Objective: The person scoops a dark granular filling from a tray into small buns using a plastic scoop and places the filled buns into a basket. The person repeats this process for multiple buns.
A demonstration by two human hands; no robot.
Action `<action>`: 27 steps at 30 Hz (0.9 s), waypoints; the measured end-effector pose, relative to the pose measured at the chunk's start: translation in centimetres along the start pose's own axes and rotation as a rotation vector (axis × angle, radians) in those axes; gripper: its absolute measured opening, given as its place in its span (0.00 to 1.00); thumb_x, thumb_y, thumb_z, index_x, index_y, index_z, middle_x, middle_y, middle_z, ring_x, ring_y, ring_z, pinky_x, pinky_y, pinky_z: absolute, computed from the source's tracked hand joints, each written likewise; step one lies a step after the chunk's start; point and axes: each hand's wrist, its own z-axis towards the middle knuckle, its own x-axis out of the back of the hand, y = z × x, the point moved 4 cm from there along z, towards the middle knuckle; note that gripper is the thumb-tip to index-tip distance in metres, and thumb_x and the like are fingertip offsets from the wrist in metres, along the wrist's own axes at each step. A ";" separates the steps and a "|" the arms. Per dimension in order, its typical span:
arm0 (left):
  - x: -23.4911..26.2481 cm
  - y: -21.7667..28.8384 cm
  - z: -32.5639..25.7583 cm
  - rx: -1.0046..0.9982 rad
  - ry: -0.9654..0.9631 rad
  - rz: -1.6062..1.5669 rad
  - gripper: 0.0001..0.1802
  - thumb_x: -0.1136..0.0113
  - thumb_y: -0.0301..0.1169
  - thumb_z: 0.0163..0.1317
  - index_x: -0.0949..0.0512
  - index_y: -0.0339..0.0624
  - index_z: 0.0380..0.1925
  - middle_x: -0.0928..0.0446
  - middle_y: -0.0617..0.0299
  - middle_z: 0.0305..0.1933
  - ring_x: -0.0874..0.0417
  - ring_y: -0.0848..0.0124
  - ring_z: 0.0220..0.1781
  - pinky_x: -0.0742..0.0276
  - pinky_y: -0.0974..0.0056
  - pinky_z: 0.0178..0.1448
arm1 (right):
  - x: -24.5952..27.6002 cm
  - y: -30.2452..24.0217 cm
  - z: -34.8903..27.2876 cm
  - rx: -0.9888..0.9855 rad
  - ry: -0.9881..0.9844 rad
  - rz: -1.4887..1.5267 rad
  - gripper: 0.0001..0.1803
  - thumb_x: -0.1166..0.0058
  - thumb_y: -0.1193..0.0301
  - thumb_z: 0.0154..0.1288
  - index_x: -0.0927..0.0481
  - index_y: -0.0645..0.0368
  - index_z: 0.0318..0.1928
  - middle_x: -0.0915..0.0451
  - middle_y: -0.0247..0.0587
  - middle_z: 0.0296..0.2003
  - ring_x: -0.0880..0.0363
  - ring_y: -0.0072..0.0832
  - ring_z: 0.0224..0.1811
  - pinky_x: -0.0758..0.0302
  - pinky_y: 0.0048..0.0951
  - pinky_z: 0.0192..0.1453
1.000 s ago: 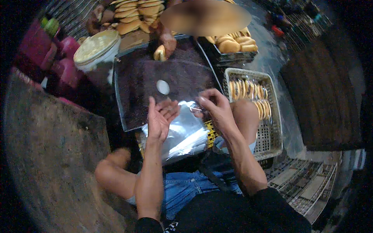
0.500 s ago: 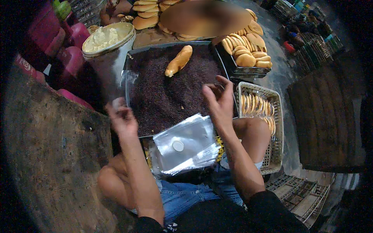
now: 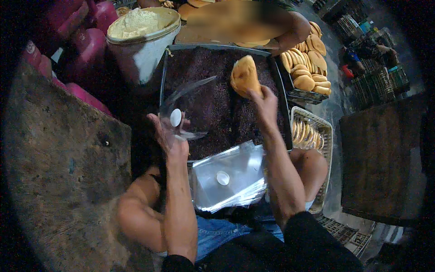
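Observation:
My left hand [image 3: 168, 138] holds a clear plastic bag [image 3: 176, 118] with a white oval label. The bag's mouth gapes toward the middle of the tray, and some fingers show through the film. In my right hand [image 3: 266, 106] is a golden bread bun [image 3: 246, 76], gripped by its near end and tilted upright. Both hands are above a shallow metal tray [image 3: 217, 46] full of dark brown sprinkle-like grains [image 3: 222, 118]. A stack of flat clear bags [image 3: 207, 181], its top one also bearing a white oval label, lies in front of my lap.
Left of the tray stands a white bucket [image 3: 142, 59] of pale cream, near pink plastic containers [image 3: 88, 45]. To the right are a dark crate of buns [image 3: 303, 81] and a cream basket [image 3: 330, 136] of bagged buns. A wooden board [image 3: 68, 172] lies left. The top centre is blurred.
The bun has left the grains and is now in my right hand. My left hand, blurred before, now has an opened bag. The whole view has shifted slightly.

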 end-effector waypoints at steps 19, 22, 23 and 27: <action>-3.0 3.8 -3.2 -0.276 0.049 0.835 0.42 0.57 0.65 0.70 0.19 0.30 0.31 0.18 0.51 0.35 0.17 0.63 0.45 0.20 0.57 0.56 | 19.8 -7.8 -6.9 -0.283 -0.436 0.482 0.28 0.50 0.71 0.63 0.30 0.57 0.65 0.22 0.44 0.51 0.24 0.28 0.53 0.31 0.28 0.63; -5.3 2.7 -5.1 -0.205 -0.123 0.812 0.41 0.61 0.66 0.70 0.22 0.34 0.41 0.19 0.51 0.40 0.17 0.61 0.50 0.23 0.53 0.62 | 19.0 -8.8 -7.5 -0.286 -0.483 0.494 0.29 0.48 0.70 0.62 0.30 0.58 0.65 0.21 0.43 0.48 0.23 0.28 0.51 0.29 0.27 0.60; -6.5 2.6 -6.1 -0.173 -0.195 0.747 0.41 0.63 0.66 0.70 0.23 0.35 0.45 0.19 0.51 0.42 0.18 0.61 0.52 0.24 0.51 0.63 | 18.4 -9.2 -8.0 -0.307 -0.485 0.523 0.28 0.47 0.69 0.62 0.30 0.58 0.64 0.20 0.42 0.47 0.23 0.27 0.50 0.29 0.27 0.58; -10.6 0.5 -10.5 0.157 -0.542 0.157 0.38 0.58 0.62 0.71 0.35 0.37 0.61 0.23 0.47 0.53 0.19 0.57 0.57 0.25 0.47 0.65 | 17.9 -8.7 -9.2 -0.368 -0.468 0.631 0.29 0.42 0.67 0.64 0.31 0.56 0.64 0.20 0.41 0.44 0.23 0.27 0.48 0.28 0.28 0.58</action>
